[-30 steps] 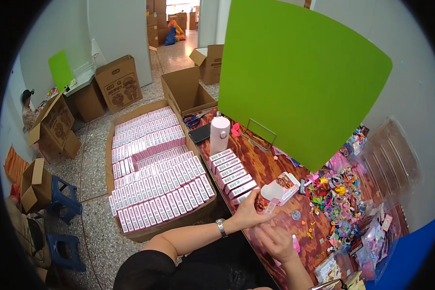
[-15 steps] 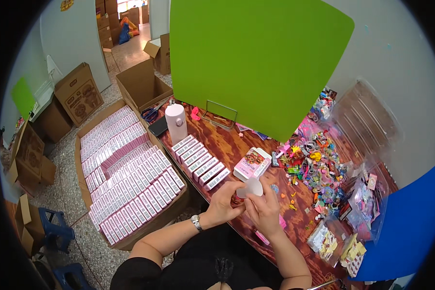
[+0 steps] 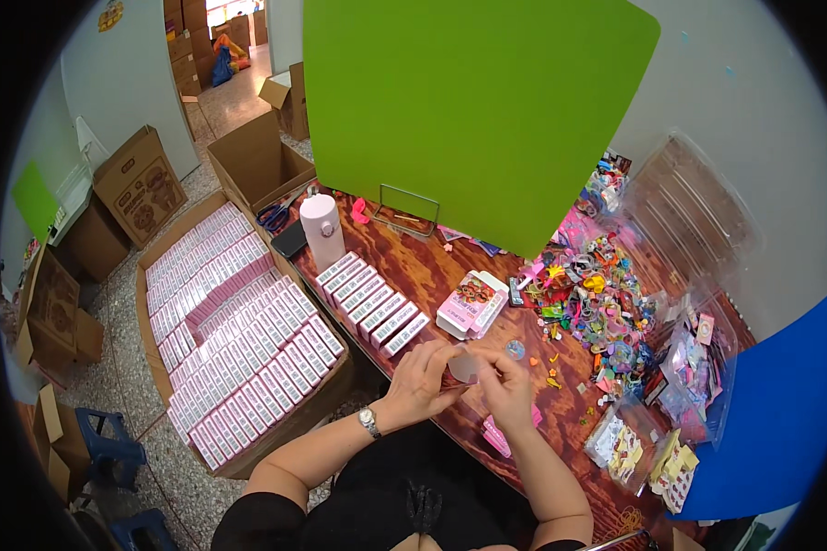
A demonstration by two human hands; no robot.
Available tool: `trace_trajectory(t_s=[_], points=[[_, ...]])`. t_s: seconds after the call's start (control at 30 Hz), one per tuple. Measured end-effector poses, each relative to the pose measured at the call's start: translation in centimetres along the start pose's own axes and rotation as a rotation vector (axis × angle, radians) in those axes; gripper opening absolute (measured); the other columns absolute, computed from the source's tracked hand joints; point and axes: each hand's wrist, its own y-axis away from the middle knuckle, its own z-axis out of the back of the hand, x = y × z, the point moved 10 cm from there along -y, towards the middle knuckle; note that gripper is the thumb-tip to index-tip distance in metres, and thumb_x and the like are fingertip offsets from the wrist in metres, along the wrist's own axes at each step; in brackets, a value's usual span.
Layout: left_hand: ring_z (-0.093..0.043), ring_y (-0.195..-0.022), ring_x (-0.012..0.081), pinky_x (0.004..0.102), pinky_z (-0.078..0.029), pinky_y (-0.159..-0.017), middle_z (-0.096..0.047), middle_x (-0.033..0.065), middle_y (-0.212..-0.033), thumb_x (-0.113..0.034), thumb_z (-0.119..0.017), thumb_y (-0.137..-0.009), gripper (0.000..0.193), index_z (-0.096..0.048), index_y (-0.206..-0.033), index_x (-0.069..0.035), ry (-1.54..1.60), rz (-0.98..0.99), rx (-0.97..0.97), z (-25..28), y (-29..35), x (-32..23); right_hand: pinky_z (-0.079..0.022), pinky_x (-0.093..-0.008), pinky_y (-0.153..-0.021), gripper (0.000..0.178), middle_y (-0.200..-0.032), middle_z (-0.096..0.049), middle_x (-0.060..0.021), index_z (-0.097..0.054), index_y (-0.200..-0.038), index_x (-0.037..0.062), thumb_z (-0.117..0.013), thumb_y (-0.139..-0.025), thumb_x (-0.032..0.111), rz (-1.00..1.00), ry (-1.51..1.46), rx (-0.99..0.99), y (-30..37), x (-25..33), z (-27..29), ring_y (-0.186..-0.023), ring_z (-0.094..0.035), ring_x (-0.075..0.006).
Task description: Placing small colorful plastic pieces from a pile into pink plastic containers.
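Observation:
Between both hands is a small, thin, pale grey piece with a rounded edge [image 3: 464, 368]; its exact kind is not clear. My left hand [image 3: 421, 381] pinches one side of it, thumb and fingers closed. The fingertips of my right hand [image 3: 507, 386] are closed at its other side. Just beyond the hands, an open pink and white carton [image 3: 473, 305] lies on the patterned table [image 3: 413, 207]. Left of it stands a row of slim pink and white boxes [image 3: 374, 305]. Pink packets [image 3: 496, 437] lie partly hidden beside my right wrist.
A big cardboard box [image 3: 248, 459] full of slim pink boxes stands at the left. A pale pink bottle [image 3: 322, 231] is near the table's left edge. A green board [image 3: 478, 119] rises behind. Colourful trinkets [image 3: 606, 312] and plastic trays [image 3: 620, 445] fill the right.
The pale piece has tilted and shows greyer, smaller. My right hand has shifted slightly at its edge. The whole view has moved a little.

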Motion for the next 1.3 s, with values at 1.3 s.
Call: trace_trajectory(t_s=[1.3], points=[[-0.052, -0.099, 0.0357, 0.0443, -0.042, -0.082, -0.051, 0.0229, -0.117, -0.022, -0.085, -0.065, 0.116, -0.018, -0.151, 0.017, -0.204, 0.015, 0.08, -1.6, 1.1, -0.2, -0.057, -0.0375, -0.086, 0.037, -0.114, -0.07, -0.0165, -0.061, -0.132, -0.001, -0.065, -0.095, 0.002, 0.266, 0.387, -0.047, 3.3, 3.5, -1.4, -0.105, -0.069, -0.03]])
